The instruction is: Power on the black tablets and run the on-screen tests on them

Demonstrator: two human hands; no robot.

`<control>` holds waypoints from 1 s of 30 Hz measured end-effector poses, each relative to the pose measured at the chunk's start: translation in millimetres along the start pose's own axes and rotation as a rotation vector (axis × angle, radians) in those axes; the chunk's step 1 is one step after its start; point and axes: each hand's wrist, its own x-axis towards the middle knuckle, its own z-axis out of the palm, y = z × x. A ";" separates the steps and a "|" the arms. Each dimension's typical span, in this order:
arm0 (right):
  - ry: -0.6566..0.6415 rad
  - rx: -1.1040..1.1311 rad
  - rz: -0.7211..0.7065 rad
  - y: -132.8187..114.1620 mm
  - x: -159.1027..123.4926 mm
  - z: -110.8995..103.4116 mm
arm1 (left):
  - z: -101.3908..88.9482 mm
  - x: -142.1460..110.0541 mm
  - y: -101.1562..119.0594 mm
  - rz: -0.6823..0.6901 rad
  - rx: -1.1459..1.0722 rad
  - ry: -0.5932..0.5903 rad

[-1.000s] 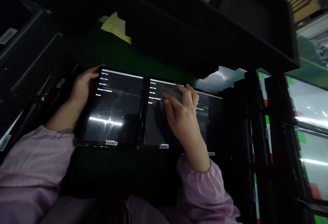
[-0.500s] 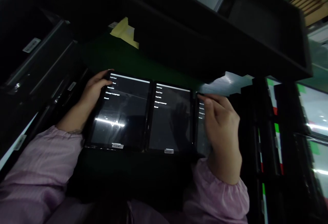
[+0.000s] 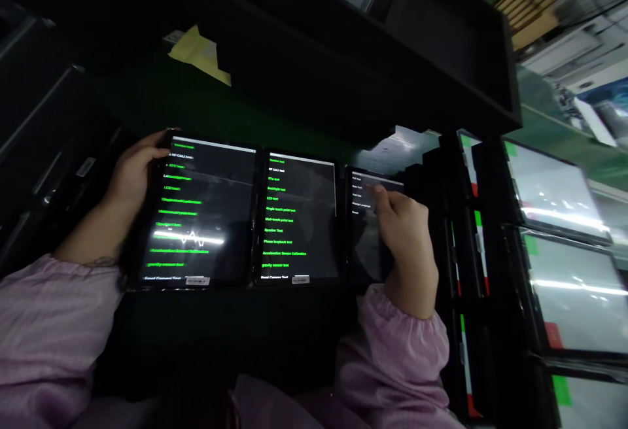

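Observation:
Three black tablets lie side by side in a dark holder. The left tablet [image 3: 196,210] and the middle tablet [image 3: 297,216] each show a list of test names in green and white text. The right tablet [image 3: 373,226] shows a short white menu. My left hand [image 3: 132,177] grips the left tablet's upper left edge. My right hand [image 3: 405,239] is curled over the right tablet, with a fingertip on its screen near the menu. That hand hides the tablet's lower right part. Pink sleeves cover both forearms.
A black overhead shelf [image 3: 343,69] runs above the tablets, and yellow tape [image 3: 199,55] lies on a dark green surface beneath it. Racks of screen panels [image 3: 554,190] with green and red tags stand at right. Dark stacked trays [image 3: 44,121] fill the left.
The left and middle tablets have switched from short white menus to long test lists. My right hand has gone from the middle tablet to the right tablet's screen.

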 end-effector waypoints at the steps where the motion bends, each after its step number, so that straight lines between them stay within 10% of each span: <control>1: 0.025 0.024 -0.034 -3.2 -2.2 0.5 | 0.0 -0.4 0.2 -0.003 0.000 -0.005; 9: -0.128 0.190 -0.417 -42.4 -22.5 32.6 | 0.4 -4.1 4.3 -0.009 -0.012 -0.035; 21: -0.137 0.180 -0.474 -38.0 -27.7 40.1 | -11.4 -9.4 6.9 -0.063 0.002 -0.233; 30: 0.026 0.083 -0.242 -9.0 -14.8 -7.3 | -16.3 -4.5 4.0 -0.058 0.054 -0.290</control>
